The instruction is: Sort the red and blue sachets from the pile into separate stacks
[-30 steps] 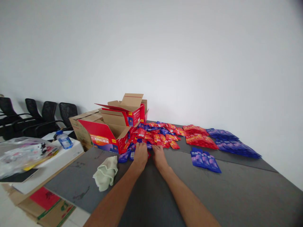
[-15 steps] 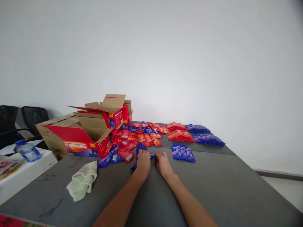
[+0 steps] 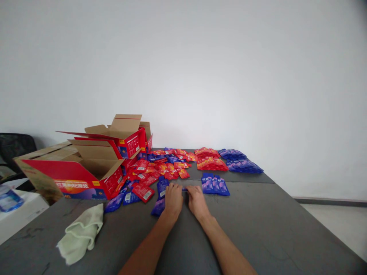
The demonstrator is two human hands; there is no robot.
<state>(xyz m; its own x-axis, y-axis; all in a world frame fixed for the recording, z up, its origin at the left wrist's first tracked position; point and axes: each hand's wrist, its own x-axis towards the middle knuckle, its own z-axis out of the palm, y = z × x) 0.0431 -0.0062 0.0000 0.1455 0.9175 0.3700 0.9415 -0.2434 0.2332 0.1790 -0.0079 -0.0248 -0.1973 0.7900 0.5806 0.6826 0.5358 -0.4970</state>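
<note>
My left hand (image 3: pixel 174 199) and my right hand (image 3: pixel 197 201) are close together over the table, fingers closed. Between their fingertips shows a narrow strip of a blue sachet (image 3: pixel 184 189); both hands pinch it and hide most of it. Beside the left hand lie a blue sachet with a white label (image 3: pixel 162 186) and another purple-blue sachet (image 3: pixel 158 207), partly covered by that hand. To the right of my right hand, several blue sachets (image 3: pixel 215 185) lie flat, side by side in a row.
Loose red sachets (image 3: pixel 143 191) and blue ones form a pile at left. Behind are stacked red sachets (image 3: pixel 212 163) and blue sachets (image 3: pixel 245 166). Open red cartons (image 3: pixel 77 179), a pale green cloth (image 3: pixel 82 233) and a bottle (image 3: pixel 10 199) stand or lie leftward.
The view has turned slightly right, so the table's contents sit further left. My hands remain together at the blue sachet; more of the sachets beside my left hand now shows.
</note>
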